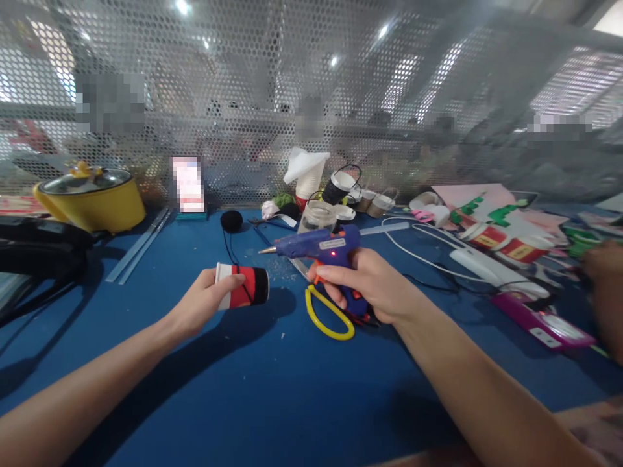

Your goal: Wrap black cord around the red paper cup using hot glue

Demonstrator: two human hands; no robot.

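My left hand grips a small paper cup held on its side, wrapped in red and black with a white rim, just above the blue table. My right hand holds a blue hot glue gun by its handle. The gun's nozzle points left, a little above and to the right of the cup, without touching it. A red light glows on the gun's body. Yellow-handled scissors lie on the table under my right hand.
A yellow pot with a lid stands at the back left. A black yarn ball, cups and craft scraps crowd the back centre and right. White cables and a purple case lie right. Another person's hand shows at the right edge. Perforated metal screen behind.
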